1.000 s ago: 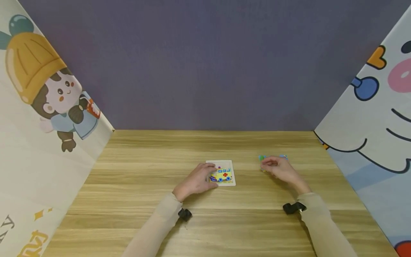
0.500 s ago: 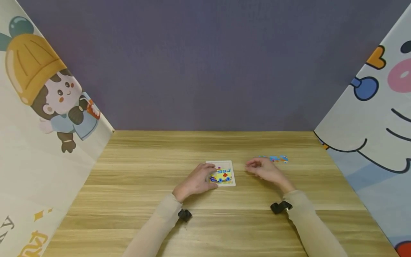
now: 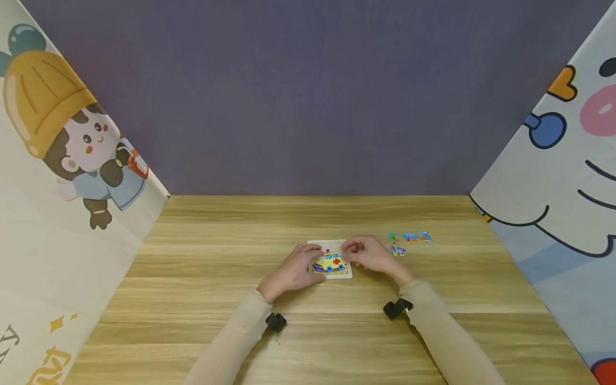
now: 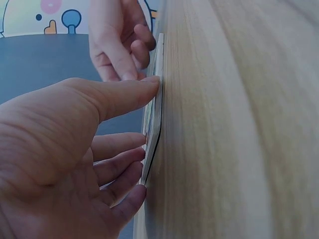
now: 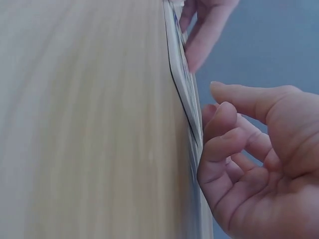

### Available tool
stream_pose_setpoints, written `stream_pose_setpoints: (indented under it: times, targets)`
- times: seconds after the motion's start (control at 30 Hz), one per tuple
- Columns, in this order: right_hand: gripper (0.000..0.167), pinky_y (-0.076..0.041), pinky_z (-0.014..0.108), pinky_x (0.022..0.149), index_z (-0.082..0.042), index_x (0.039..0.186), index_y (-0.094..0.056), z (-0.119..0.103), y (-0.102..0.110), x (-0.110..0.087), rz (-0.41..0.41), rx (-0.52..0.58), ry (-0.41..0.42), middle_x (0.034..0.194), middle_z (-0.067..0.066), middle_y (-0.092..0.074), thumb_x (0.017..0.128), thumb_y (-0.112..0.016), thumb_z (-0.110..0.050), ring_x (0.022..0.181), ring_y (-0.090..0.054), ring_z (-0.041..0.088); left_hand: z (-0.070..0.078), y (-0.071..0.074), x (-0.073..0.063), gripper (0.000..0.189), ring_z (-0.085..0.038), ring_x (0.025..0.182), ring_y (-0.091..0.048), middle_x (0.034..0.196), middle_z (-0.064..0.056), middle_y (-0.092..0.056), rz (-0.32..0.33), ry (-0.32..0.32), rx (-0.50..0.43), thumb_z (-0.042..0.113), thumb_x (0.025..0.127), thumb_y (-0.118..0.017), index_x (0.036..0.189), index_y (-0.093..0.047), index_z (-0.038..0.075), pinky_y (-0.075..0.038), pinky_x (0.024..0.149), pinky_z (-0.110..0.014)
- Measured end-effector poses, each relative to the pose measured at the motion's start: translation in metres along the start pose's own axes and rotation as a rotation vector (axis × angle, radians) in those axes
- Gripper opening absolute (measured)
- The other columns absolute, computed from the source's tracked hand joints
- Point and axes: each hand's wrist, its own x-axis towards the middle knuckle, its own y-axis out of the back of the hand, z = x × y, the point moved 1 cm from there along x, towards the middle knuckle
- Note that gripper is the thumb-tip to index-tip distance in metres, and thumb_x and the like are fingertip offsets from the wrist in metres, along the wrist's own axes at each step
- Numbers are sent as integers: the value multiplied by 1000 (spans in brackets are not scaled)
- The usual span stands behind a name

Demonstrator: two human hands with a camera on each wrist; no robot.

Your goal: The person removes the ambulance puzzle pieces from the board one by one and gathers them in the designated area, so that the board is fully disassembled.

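A small white-rimmed puzzle board (image 3: 350, 271) lies flat on the table, with a yellow ambulance picture (image 3: 334, 262) across its lower part. My left hand (image 3: 293, 267) holds the board by its left side, thumb at the near edge and fingers along the left edge. In the left wrist view its thumb (image 4: 132, 93) presses the board's rim. My right hand (image 3: 372, 255) is over the board's upper right, fingers bent toward the thumb in a pinch. The small puzzle piece it seems to carry is hidden by the fingertips. Loose puzzle pieces (image 3: 410, 236) lie to the right.
One loose puzzle piece (image 3: 398, 250) sits just nearer than the row of others, right of my right hand. The wooden table (image 3: 231, 230) meets a dark back wall (image 3: 308, 107). Decorated panels (image 3: 544, 176) stand on both sides.
My right hand has moved left from the loose pieces to the board's upper right, uncovering the pieces it hid. My left hand and the board have stayed in place.
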Motion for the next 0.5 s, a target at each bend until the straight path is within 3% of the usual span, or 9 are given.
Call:
stream_pose_setpoints:
  times: [0.23,0.5]
  targets:
    - [35,-45,27,62,-5,130,-71,-14,-14,8,-61,-82,59,92,4,-72,99,-75,-20,72,-58,15,-2,-1,1,62,-39,152,-43,162,-17,-51,-4,-20,17,31,97,-79,148,-60,0,-36,128,-54]
    - [29,-40,25,57,-8,123,-75,-21,-21,11,-59,-157,48,80,1,-63,97,-78,-21,62,-48,13,-1,1,0,59,-40,153,-41,162,-17,-51,-5,-21,-4,30,98,-78,147,-61,0,-33,129,-56]
